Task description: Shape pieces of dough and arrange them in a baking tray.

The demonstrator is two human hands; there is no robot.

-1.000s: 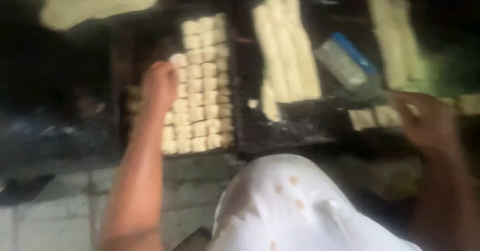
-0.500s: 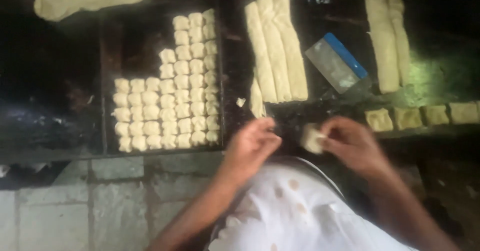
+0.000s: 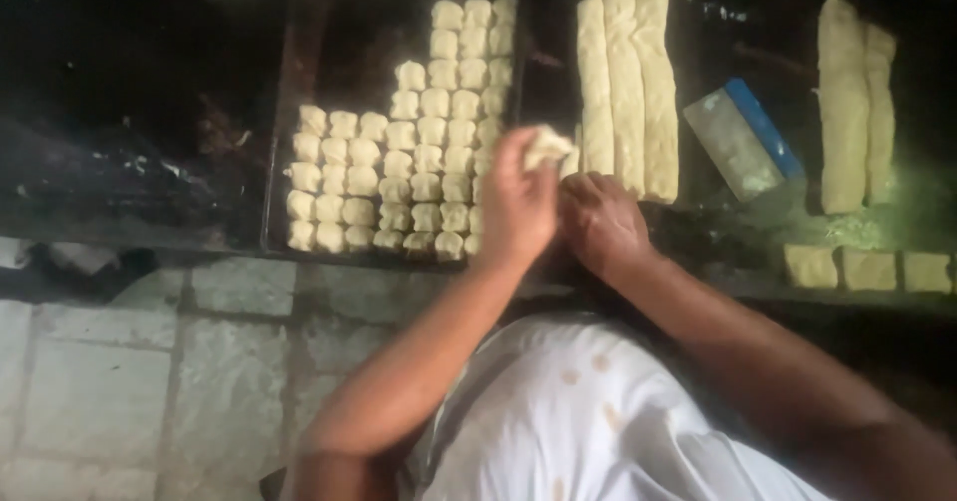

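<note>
Head view, looking down over a dark work surface [image 3: 150, 172]. Left hand [image 3: 518, 202] is raised over the right edge of a dark tray [image 3: 284, 112], fingers closed on a small pale dough piece [image 3: 547, 146] held at the fingertips, just above the tray's last column. Right hand [image 3: 601, 224] sits just beside the left, touching or nearly touching it at the knuckles; its fingers curl inward, but whether they hold anything cannot be told from this angle. The tray carries many small dough squares [image 3: 399, 162] in neat columns, packed close, the columns on the right reaching higher than those on the left. Right of the tray, three long dough strips [image 3: 626, 87] lie side by side, touching. Further right, a flat scraper with a blue handle [image 3: 743, 142] lies tilted on the surface. Beyond it, two more long dough strips [image 3: 852, 102] lie together. Three cut flat pieces [image 3: 867, 269] sit in a row near the front edge on the right. A white spotted garment [image 3: 588, 421] fills the lower frame; a stone-tiled floor [image 3: 110, 381] shows at lower left.
</note>
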